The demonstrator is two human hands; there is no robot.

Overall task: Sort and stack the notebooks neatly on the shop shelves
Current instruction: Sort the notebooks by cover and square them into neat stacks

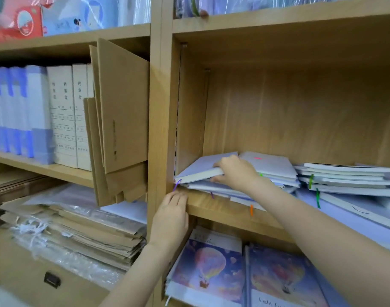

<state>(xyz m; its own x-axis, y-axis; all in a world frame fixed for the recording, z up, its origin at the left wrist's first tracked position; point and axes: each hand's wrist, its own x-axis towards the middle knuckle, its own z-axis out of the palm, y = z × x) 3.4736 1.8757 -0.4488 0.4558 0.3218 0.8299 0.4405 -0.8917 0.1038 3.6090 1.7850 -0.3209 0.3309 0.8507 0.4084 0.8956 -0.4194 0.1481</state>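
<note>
Notebook (203,168) gripped by right hand (236,171), above left hand (172,214).

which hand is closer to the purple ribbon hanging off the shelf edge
Left. The left hand sits at the shelf's front edge with its fingertips just below the purple ribbon. The right hand is further right along the shelf, gripping the lavender notebook.

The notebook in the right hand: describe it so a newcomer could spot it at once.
Find the middle shelf of the right-hand bay. At its left end lies a messy stack, and the top lavender notebook is gripped by the right hand. Unlike its neighbours, it is tilted up.
</note>
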